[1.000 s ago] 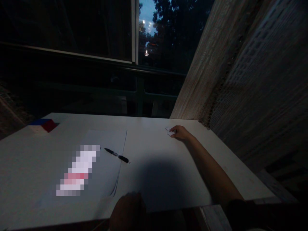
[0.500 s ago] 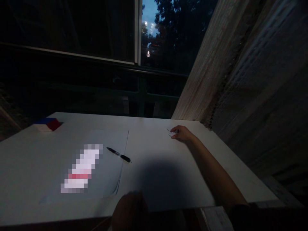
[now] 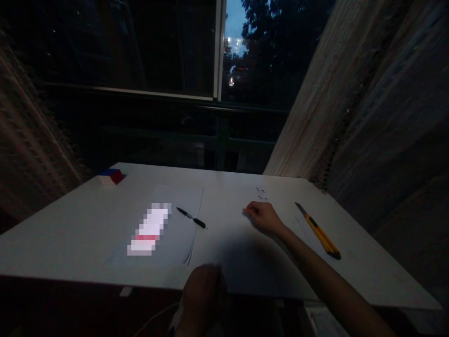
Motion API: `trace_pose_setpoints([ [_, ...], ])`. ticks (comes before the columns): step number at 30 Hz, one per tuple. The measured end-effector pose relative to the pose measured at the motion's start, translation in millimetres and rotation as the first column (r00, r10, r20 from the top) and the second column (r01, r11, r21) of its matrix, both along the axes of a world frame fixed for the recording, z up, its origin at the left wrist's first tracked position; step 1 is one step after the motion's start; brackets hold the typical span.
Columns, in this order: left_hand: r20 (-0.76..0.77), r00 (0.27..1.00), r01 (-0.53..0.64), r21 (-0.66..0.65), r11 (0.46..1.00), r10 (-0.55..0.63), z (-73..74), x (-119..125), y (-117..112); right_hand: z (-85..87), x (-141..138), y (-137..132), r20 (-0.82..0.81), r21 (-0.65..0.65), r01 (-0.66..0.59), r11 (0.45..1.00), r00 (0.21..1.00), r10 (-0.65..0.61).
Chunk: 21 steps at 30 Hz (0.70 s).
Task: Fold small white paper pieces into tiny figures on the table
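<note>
My right hand [image 3: 262, 217] is over the right half of the white table, thumb and forefinger pinched together; anything between them is too small to make out. Just beyond it lie small white paper pieces [image 3: 261, 193] with short dark marks. My left hand [image 3: 200, 291] is curled at the table's near edge, dim, its inner side hidden. A yellow utility knife [image 3: 320, 234] with its blade out rests right of my right forearm. Left of my right hand, a black pen [image 3: 191, 217] lies across white paper sheets [image 3: 178, 238].
A bright, pixelated rectangle [image 3: 150, 229] lies on the sheets. At the far left of the table [image 3: 70, 234] stands a block with blue, red and white faces [image 3: 111, 177]. Behind are a dark window and a curtain [image 3: 305, 93] on the right.
My right hand has left the marked paper pieces and come nearer, its fingers now pinched. The view has shifted right, bringing the utility knife into sight. My left hand stays at the near edge.
</note>
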<state>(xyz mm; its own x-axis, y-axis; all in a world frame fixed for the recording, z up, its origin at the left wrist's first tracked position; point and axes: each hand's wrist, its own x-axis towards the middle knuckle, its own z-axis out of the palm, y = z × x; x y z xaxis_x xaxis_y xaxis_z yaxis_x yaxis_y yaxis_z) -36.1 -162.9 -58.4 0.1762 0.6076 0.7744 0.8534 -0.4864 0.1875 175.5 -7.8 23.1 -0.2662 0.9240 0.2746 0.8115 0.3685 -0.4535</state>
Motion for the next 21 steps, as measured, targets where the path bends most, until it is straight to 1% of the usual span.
trace_pose_setpoints([
  [3,0.112,0.994,0.017,-0.086,0.996,-0.007,13.4,3,-4,-5.7,-13,-14,0.016,0.01,-0.029,1.0,0.999,0.029],
  [5,0.205,0.979,0.039,-0.214,0.976,0.006,25.0,3,-6,-12.2,-18,-20,-0.011,0.022,-0.016,1.0,1.0,0.016],
  [7,0.283,0.956,0.015,-0.309,0.951,0.077,36.7,-3,-6,-20.7,-19,-23,-0.052,0.045,0.01,0.999,0.999,-0.008],
  [8,0.309,0.941,-0.032,-0.321,0.947,0.137,42.0,-8,-5,-25.1,-19,-25,-0.059,0.066,0.036,0.997,0.998,-0.032],
  [9,0.325,0.924,-0.102,-0.302,0.948,0.203,46.7,-16,-4,-29.2,-18,-25,-0.046,0.088,0.056,0.995,0.998,-0.052],
  [10,0.332,0.9,-0.195,-0.268,0.943,0.281,50.8,-26,-1,-32.7,-17,-25,-0.024,0.103,0.057,0.993,0.998,-0.055],
  [11,0.333,0.869,-0.303,-0.225,0.926,0.365,54.1,-37,2,-35.5,-16,-25,-0.014,0.116,0.061,0.991,0.998,-0.06],
  [12,0.313,0.837,-0.407,-0.193,0.893,0.449,56.8,-49,5,-37.3,-15,-25,-0.007,0.125,0.064,0.99,0.998,-0.064],
  [14,0.227,0.778,-0.556,-0.184,0.811,0.585,60.4,-74,9,-38.5,-13,-25,0.009,0.132,0.06,0.989,0.998,-0.062],
  [17,0.073,0.7,-0.681,-0.228,0.696,0.71,60.6,-101,7,-36.5,-12,-25,0.041,0.12,0.039,0.992,0.998,-0.044],
  [18,0.04,0.688,-0.697,-0.241,0.675,0.725,59.0,-105,5,-35.7,-12,-25,0.05,0.114,0.035,0.993,0.998,-0.041],
  [19,0.032,0.692,-0.696,-0.237,0.678,0.721,56.5,-107,2,-34.9,-12,-25,0.059,0.108,0.033,0.994,0.997,-0.04],
  [20,0.04,0.709,-0.681,-0.223,0.697,0.705,53.5,-107,-1,-34.4,-13,-25,0.068,0.103,0.032,0.994,0.997,-0.039],
  [21,0.054,0.746,-0.644,-0.196,0.74,0.664,50.0,-105,-3,-34.1,-13,-26,0.076,0.097,0.031,0.995,0.996,-0.039],
])
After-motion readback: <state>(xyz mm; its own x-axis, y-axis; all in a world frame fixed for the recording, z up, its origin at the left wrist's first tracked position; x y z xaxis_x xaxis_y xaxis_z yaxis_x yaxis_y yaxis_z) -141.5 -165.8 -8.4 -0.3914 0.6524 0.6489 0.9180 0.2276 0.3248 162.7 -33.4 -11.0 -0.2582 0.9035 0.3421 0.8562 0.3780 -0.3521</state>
